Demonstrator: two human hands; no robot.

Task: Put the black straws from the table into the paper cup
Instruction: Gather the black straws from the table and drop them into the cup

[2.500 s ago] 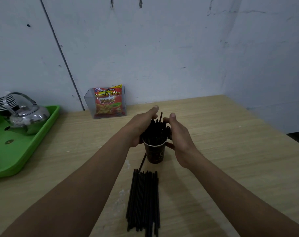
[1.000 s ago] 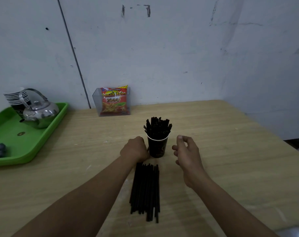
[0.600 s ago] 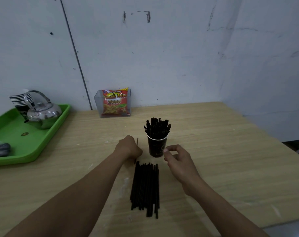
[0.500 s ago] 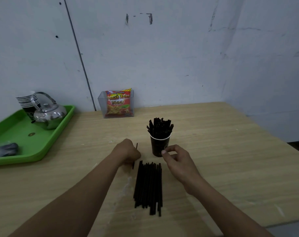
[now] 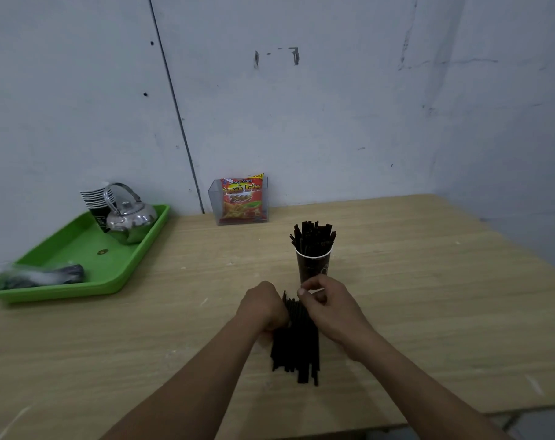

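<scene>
A dark paper cup (image 5: pixel 312 269) stands upright on the wooden table (image 5: pixel 428 296), holding several black straws (image 5: pixel 312 238) that stick up out of it. Just in front of the cup lies a pile of black straws (image 5: pixel 297 350), pointing towards me. My left hand (image 5: pixel 263 308) is curled against the left side of the pile's far end and grips straws there. My right hand (image 5: pixel 327 304) comes from the right, its thumb and curled fingers pinching the far tips of the pile, right below the cup.
A green tray (image 5: pixel 111 274) at the left holds a steel kettle (image 5: pixel 130 219), a stack of paper cups (image 5: pixel 96 198) and a wrapped bundle (image 5: pixel 38 277). A clear box with a snack packet (image 5: pixel 243 201) stands against the back wall. The table's edge runs close on the right.
Both hands left the cup's top and dropped to the table. The left hand, briefly holding one straw beside the pile, moved onto the pile's far end; the right hand closed in from the right.
</scene>
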